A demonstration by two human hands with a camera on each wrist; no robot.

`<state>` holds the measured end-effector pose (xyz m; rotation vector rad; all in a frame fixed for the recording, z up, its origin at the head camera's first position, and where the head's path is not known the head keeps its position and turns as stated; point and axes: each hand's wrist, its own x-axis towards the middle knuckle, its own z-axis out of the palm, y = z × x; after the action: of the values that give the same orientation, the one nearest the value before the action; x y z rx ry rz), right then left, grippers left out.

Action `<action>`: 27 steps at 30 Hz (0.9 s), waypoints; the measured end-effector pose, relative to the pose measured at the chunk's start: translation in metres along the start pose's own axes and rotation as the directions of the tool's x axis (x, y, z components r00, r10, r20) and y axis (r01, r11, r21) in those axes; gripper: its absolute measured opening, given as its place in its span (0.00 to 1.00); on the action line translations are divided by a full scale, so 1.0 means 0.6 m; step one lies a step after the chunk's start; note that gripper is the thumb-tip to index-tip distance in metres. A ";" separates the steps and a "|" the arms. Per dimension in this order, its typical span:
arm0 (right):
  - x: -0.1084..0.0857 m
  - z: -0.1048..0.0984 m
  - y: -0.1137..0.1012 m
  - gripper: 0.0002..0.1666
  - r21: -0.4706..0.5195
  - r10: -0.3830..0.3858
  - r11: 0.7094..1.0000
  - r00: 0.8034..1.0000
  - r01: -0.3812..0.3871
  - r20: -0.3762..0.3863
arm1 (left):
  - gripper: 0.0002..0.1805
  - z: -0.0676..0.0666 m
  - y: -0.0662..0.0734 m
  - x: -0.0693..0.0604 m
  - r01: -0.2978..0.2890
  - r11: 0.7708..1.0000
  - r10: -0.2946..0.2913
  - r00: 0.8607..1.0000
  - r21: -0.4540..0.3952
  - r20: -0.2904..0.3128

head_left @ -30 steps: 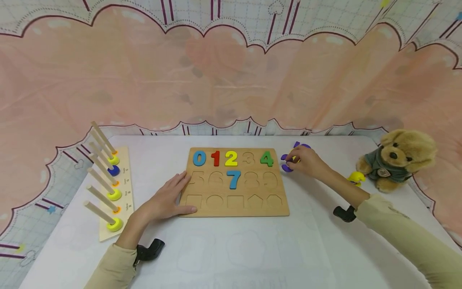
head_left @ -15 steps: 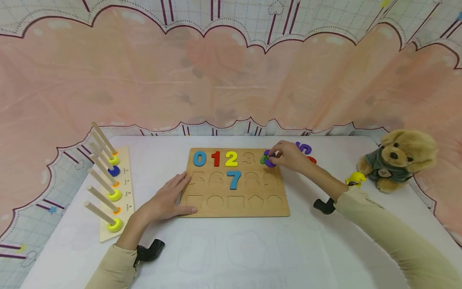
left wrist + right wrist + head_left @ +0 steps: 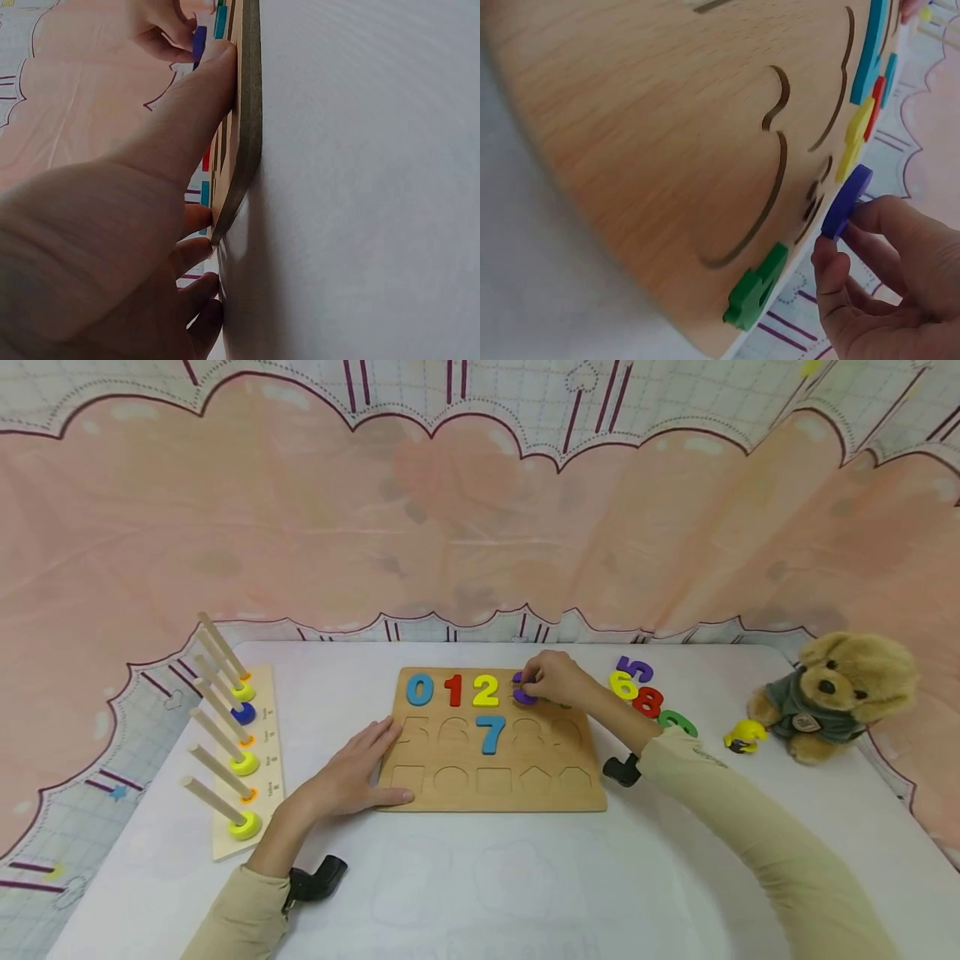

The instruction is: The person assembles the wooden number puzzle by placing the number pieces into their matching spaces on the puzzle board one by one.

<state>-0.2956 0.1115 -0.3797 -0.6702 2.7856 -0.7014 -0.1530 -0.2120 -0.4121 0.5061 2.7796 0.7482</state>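
A wooden number board (image 3: 431, 758) lies on the white table. My right hand (image 3: 558, 681) pinches a purple number 3 (image 3: 846, 201) between thumb and fingers. In the head view it is over the top-row recess between the yellow 2 (image 3: 486, 691) and the green 4 (image 3: 756, 289). The right wrist view shows the piece tilted and raised above its outline. My left hand (image 3: 347, 777) rests on the board's left edge with extended fingers, its thumb at the lower left corner. A blue 0 (image 3: 419, 690), a red 1 (image 3: 453, 690) and a blue 7 (image 3: 491, 735) sit on the board.
Right of the board lie a purple 5 (image 3: 635, 669), a yellow 6 (image 3: 624, 686), a red 8 (image 3: 648, 702) and a green number (image 3: 678, 723), partly hidden by the sleeve. A yellow toy (image 3: 746, 735) and teddy bear (image 3: 832, 697) stand farther right. At left is a peg stand (image 3: 272, 760).
My right hand has moved left from the loose numbers to above the board's top row, carrying the purple 3. The loose numbers it covered now show. My left hand has stayed on the board.
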 end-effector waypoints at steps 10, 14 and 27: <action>0.009 0.013 -0.007 0.09 -0.049 0.010 0.999 1.000 -0.010 0.013 | 0.55 -0.001 0.003 0.001 0.004 1.000 -0.004 1.000 0.014 0.001; 0.013 0.013 -0.013 0.09 -0.076 0.038 0.996 0.999 -0.036 0.030 | 0.55 -0.001 0.001 0.001 0.009 1.000 -0.009 1.000 0.014 0.004; 0.024 0.016 -0.018 0.20 -0.165 0.093 0.983 0.994 -0.083 0.054 | 0.56 -0.001 -0.001 0.002 0.015 1.000 -0.015 1.000 0.007 0.012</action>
<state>-0.3013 0.0926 -0.3839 -0.5809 2.8165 -0.4332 -0.1542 -0.2124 -0.4120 0.4890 2.7725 0.7294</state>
